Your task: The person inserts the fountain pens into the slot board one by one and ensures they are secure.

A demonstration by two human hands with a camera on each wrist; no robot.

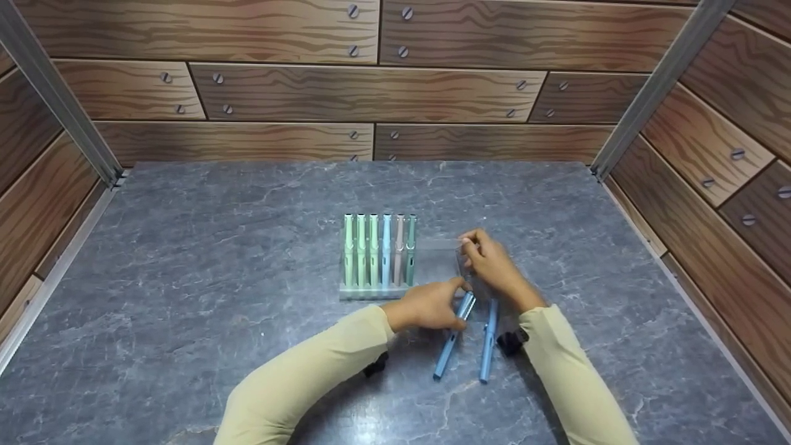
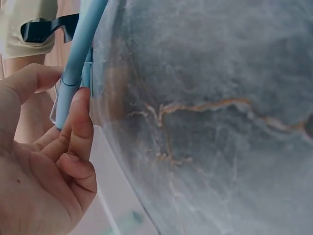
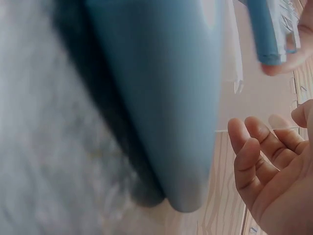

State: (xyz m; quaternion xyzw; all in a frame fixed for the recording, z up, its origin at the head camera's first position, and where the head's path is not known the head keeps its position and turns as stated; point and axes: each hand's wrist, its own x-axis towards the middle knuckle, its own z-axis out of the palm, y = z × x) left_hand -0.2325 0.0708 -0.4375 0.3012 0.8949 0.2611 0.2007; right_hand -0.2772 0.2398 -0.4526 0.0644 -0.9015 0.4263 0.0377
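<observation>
My left hand [image 1: 432, 305] pinches a blue pen [image 1: 451, 343] near its clip end, between thumb and fingers. In the left wrist view the pen [image 2: 80, 54] slants upward from the fingertips. Beside it on the table lies a second blue pen [image 1: 488, 346], large and close in the right wrist view. A clear pen stand [image 1: 439, 262] holds several pens upright in a row on its left side: light green pens [image 1: 361, 253], a light blue, a greyish pink and a dark green one. At the stand's upper right corner, my right hand [image 1: 491, 262] grips the edge with thumb and forefinger.
The dark grey marbled table [image 1: 216, 247] runs back to a wood-patterned wall [image 1: 371, 93]. Metal posts [image 1: 649, 93] stand at the back corners. Black wrist cameras [image 1: 511, 341] hang below both sleeves, the right one close to the lying pen.
</observation>
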